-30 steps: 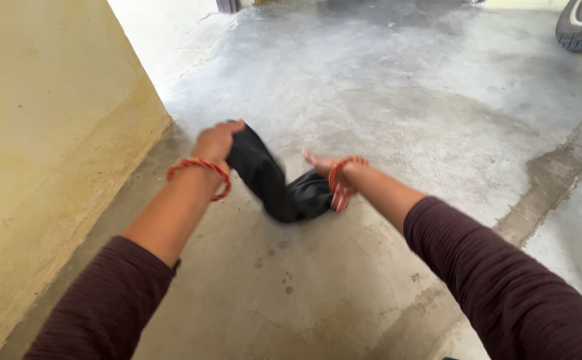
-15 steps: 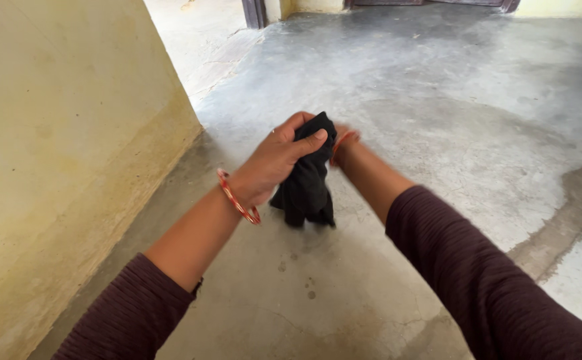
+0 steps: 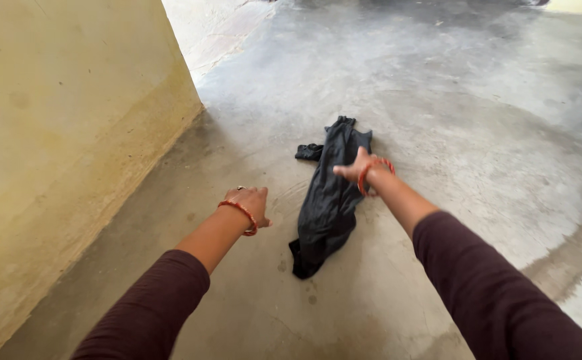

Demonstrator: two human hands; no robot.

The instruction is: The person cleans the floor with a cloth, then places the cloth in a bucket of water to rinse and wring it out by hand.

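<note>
While the concrete floor (image 3: pixel 438 133) looks damp and dusty, the dark cloth (image 3: pixel 328 200) lying beside the right hand (image 3: pixel 352 170) fingertips may soil. Both hands appear open, empty; left hand (image 3: pixel 248 203) fingers hover apart from it.

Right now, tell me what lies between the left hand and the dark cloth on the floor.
Only bare concrete floor lies between the left hand and the dark cloth, seen in the head view; they are apart.

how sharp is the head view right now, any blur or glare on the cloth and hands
Head view: mostly sharp, soft daylight, no glare; dark cloth shows clear folds; right hand slightly blurred, left hand crisp; floor brighter toward the top edge.
</note>
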